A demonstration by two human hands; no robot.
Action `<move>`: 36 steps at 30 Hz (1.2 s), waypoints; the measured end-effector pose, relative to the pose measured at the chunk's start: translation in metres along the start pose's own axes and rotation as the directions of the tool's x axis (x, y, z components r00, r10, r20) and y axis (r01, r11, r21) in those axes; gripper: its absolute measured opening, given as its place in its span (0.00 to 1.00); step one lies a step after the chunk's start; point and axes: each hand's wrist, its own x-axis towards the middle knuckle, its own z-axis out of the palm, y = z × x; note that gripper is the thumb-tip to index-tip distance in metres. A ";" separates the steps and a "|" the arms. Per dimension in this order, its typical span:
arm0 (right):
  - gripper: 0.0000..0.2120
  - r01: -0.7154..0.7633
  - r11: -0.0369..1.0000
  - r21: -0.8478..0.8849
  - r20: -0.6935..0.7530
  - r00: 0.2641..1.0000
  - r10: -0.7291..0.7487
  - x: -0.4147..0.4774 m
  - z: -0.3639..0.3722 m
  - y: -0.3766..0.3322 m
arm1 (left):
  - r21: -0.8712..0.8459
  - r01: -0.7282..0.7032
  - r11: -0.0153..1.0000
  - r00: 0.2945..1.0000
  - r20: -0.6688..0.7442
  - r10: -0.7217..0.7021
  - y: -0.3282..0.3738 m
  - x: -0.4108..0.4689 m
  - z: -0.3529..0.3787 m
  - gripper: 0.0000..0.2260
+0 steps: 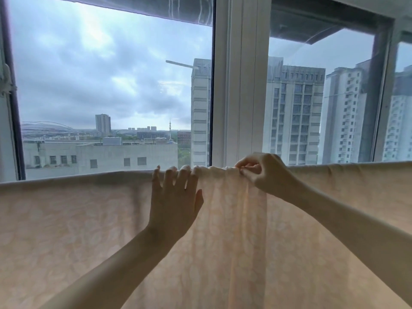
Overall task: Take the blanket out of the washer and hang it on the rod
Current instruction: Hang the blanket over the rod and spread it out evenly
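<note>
In the head view, the pale peach patterned blanket (78, 219) hangs spread across the whole width of the frame. Its top edge is folded over a straight horizontal line, and what carries it is covered by the cloth. The left hand (176, 197) lies flat against the blanket, its grip apart, with straight, spread fingers reaching the top edge. Just beside it, the right hand (265, 172) has its grip clamped on the blanket, thumb and fingers pinching a bunched gather at the top edge. Folds fall from that gather between the two hands. Behind is a window (111, 85) with a white frame (240, 85), tall buildings (296, 112) and a cloudy sky.
</note>
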 end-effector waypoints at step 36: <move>0.06 -0.064 0.993 -0.103 -0.165 0.985 0.046 -0.007 -0.033 0.069 | -0.112 -0.056 0.992 0.990 -0.136 0.040 0.109 0.049 0.029 0.21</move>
